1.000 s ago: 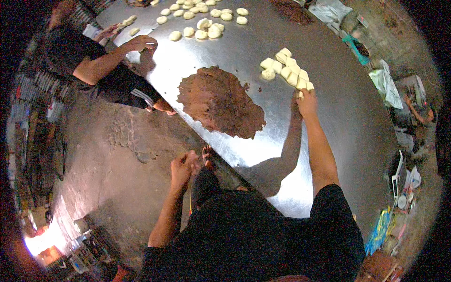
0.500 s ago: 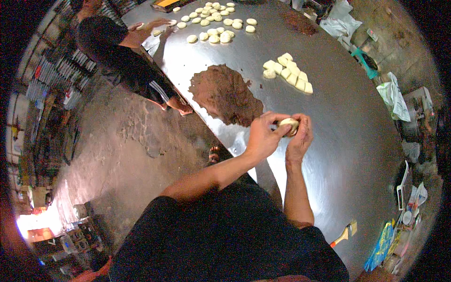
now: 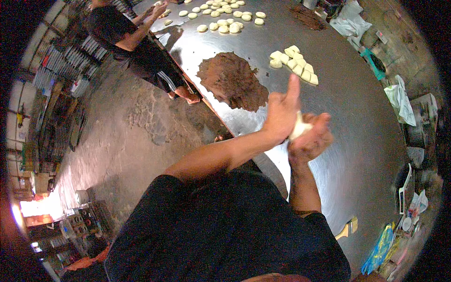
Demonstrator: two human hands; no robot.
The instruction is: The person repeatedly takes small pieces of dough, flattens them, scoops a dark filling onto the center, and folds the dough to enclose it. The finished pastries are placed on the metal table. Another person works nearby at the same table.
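A small piece of pale dough [image 3: 299, 128] sits between my two hands, above the steel table. My right hand [image 3: 312, 137] is cupped around it with curled fingers, slightly blurred. Against the dough's left side rests the palm of my left hand [image 3: 283, 110], its fingers stretched out and pointing away from me. Just left of my hands lies a large mound of brown filling [image 3: 232, 81]. Beyond them is a cluster of cut pale dough pieces [image 3: 297, 65], several of them touching one another. My fingers hide part of the dough I hold.
Many round dough pieces [image 3: 224, 9] lie at the far end of the steel table [image 3: 361, 155]. A co-worker [image 3: 112, 30] stands at the far left edge. A brush [image 3: 348, 228] lies near right; plastic bags [image 3: 398, 101] and a blue packet [image 3: 379, 249] line the right edge.
My left hand has gone from pinching the dough to stretched fingers with its palm against it. My right hand has turned to cup it. The co-worker's hands have risen off the table.
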